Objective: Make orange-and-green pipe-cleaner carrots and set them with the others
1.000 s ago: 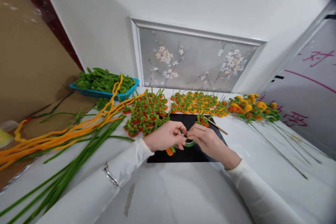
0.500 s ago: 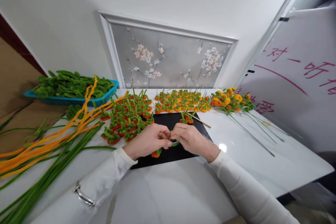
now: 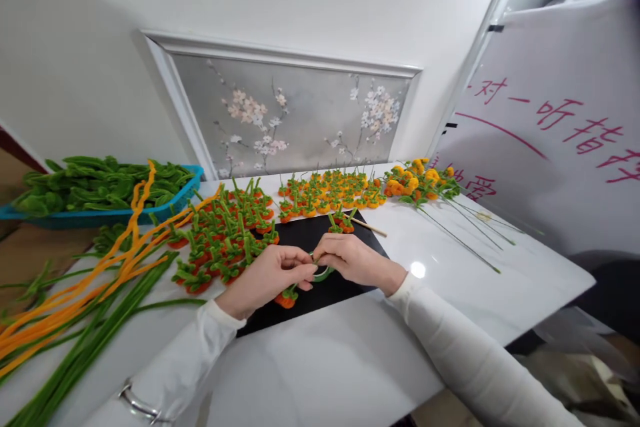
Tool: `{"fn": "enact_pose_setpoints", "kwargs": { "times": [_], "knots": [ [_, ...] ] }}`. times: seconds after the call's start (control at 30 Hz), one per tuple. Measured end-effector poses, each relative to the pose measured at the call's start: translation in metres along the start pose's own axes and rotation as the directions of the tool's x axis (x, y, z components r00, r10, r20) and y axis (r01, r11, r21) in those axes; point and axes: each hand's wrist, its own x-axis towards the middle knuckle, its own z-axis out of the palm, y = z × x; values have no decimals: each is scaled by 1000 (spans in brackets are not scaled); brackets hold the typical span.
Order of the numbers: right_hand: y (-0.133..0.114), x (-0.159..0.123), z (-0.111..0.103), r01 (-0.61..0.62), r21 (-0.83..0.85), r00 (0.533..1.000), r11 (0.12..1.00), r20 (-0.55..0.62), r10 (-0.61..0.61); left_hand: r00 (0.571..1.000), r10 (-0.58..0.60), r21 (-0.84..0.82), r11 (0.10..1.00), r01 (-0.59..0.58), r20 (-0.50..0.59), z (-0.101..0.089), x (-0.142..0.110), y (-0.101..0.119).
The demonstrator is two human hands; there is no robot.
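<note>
My left hand [image 3: 283, 275] is closed, thumb and fingers pinched together at the middle of the black mat [image 3: 305, 303]. A small orange chenille fruit with a green leafy top [image 3: 286, 300] sits tilted just below it, its top running in among the left fingers. My right hand [image 3: 353, 259] is closed too, its fingertips pinched against those of the left. A roll of green tape [image 3: 324, 275] shows under the right fingers, partly covered by them. What lies between the fingertips is thin and mostly hidden. Two similar orange fruits [image 3: 342, 223] stand behind the right hand.
Several rows of orange and yellow chenille fruits [image 3: 330, 193] stand behind, more orange ones [image 3: 220, 240] at left. Loose green [image 3: 100, 327] and orange chenille stems [image 3: 125, 267] and a blue basket of green leaves [image 3: 183, 195] lie left. A thin stick [image 3: 370, 225] and stemmed bunch [image 3: 420, 180] lie right.
The view has turned slightly, so everything sits further left. My hands stay together over the mat, fingers still pinched, and more of the small orange fruit and tape roll shows.
</note>
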Motion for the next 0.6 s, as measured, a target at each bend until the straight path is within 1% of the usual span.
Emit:
{"fn": "enact_pose_setpoints", "kwargs": {
  "times": [0.1,0.17,0.23,0.3,0.33,0.4,0.47,0.5,0.57,0.6],
  "knots": [
    [-1,2,-2,5,-27,1000,1000,-4,-5,1000,-4,-16,1000,4,-31,2,1,2],
    [-3,2,-13,-11,-66,999,998,-35,9,999,-3,-30,1000,2,-47,3,1,2],
    [-6,-4,-34,-62,-133,994,989,-98,49,996,-25,-49,999,20,-86,2,1,1],
    [-8,-19,-62,-162,-210,978,964,-167,127,992,-50,-92,995,39,-119,1,0,0],
    [-9,-30,-76,-231,-243,961,942,-208,183,990,-66,-125,991,50,-128,0,0,-1],
    [-10,-55,-98,-373,-282,920,884,-234,313,986,-104,-201,977,76,-131,-1,0,-2],
    [-10,-78,-106,-506,-323,861,800,-235,451,981,-150,-270,956,112,-123,-2,0,-2],
    [-10,-87,-104,-553,-340,833,761,-221,507,978,-172,-299,945,131,-116,-1,0,-3],
    [-8,-98,-90,-631,-375,770,679,-198,606,974,-205,-350,923,157,-102,0,-1,-3],
    [-7,-100,-79,-674,-393,723,625,-180,666,973,-213,-377,912,164,-93,1,-2,-4]
  ]
}}
